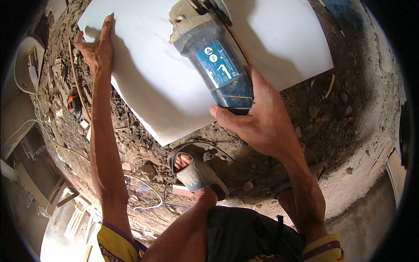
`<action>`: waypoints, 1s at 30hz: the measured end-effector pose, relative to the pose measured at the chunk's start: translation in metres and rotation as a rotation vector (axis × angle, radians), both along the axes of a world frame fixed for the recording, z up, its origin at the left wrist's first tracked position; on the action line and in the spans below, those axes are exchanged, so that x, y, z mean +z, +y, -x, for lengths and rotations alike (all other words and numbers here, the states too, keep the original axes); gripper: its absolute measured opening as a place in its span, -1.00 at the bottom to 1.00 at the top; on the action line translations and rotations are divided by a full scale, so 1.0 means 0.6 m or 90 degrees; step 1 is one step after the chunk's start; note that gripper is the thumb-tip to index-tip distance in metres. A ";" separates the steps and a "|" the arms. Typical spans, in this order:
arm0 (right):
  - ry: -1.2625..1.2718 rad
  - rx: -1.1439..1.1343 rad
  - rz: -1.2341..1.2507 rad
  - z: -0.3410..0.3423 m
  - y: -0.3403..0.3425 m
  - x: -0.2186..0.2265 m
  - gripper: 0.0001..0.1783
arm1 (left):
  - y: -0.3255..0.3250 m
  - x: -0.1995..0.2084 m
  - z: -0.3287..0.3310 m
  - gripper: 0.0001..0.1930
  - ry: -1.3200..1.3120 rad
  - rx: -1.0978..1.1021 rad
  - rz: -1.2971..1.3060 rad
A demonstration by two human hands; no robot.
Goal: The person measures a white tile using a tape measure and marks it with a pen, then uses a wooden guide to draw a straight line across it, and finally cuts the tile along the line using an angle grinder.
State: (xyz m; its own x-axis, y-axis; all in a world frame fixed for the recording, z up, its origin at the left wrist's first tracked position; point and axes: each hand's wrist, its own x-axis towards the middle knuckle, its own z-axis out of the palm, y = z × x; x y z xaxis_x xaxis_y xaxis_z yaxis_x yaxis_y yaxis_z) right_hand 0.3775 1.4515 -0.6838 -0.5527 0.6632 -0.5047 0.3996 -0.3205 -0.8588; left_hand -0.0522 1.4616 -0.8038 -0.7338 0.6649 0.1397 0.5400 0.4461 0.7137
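Observation:
My right hand (266,115) is wrapped around the rear of a blue angle grinder (214,65). The grinder's dusty metal head and disc (220,9) point away from me, at the top of the view. Beneath the tool lies a large white sheet (152,83), its near edge curving slightly up from the ground. A dark line runs along the sheet beside the grinder, partly hidden by it. My left hand (97,50) rests on the sheet's left edge, thumb and fingers spread apart.
Rubble and dirt (314,113) surround the sheet. An orange and black tape measure (74,106) lies left of my left forearm. A dark cable (209,142) runs by my sandalled foot (194,172), and pale wires (146,198) coil nearby. A rough ledge (366,174) borders the right.

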 end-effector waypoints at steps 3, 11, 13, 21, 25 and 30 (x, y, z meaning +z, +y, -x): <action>-0.010 0.010 -0.039 -0.003 -0.005 0.001 -0.39 | -0.003 0.001 0.005 0.40 -0.011 -0.006 -0.005; -0.002 -0.001 -0.040 -0.006 -0.009 0.001 -0.40 | -0.001 0.007 -0.008 0.39 0.039 0.003 0.006; 0.013 -0.023 -0.027 -0.008 -0.013 -0.002 -0.41 | 0.000 0.006 -0.012 0.39 0.033 0.009 0.017; -0.071 0.012 -0.019 -0.014 -0.019 0.012 -0.35 | -0.002 -0.015 0.025 0.42 0.023 0.013 0.000; -0.061 0.007 -0.028 -0.018 -0.020 0.009 -0.36 | 0.000 -0.005 0.004 0.41 0.002 0.024 0.007; -0.076 0.021 -0.021 -0.015 -0.020 0.011 -0.36 | 0.001 -0.003 0.013 0.41 0.033 0.013 -0.006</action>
State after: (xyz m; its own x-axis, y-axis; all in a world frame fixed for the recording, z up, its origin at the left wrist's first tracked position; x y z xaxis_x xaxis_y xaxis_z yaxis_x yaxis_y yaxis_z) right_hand 0.3863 1.4392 -0.6770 -0.5112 0.6636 -0.5461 0.5095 -0.2778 -0.8144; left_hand -0.0600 1.4623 -0.8055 -0.7387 0.6484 0.1841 0.5673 0.4506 0.6892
